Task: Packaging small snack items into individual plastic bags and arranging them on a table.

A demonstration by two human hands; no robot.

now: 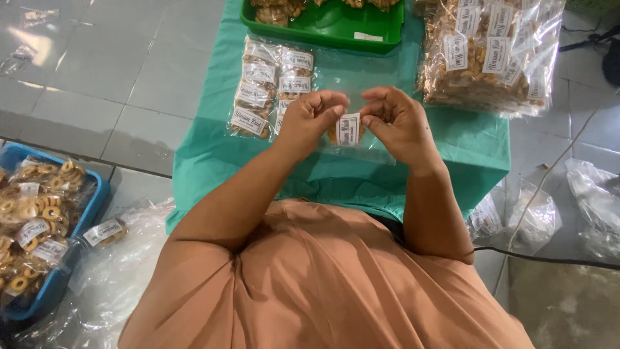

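My left hand [311,119] and my right hand [397,123] meet over a green cloth [213,148], both pinching a small clear snack packet [349,131] with a white label. The fingertips of each hand grip its top edge, and the brown snacks inside are mostly hidden behind the fingers. A row of finished labelled packets [268,87] lies just beyond my left hand.
A green tray [336,26] with snacks sits at the far edge of the cloth. A large clear bag of labelled packets [491,52] lies at the far right. A blue crate [93,200] of ring-shaped snack packets stands on the floor at left. Loose plastic bags [597,200] and a cable [549,258] lie at right.
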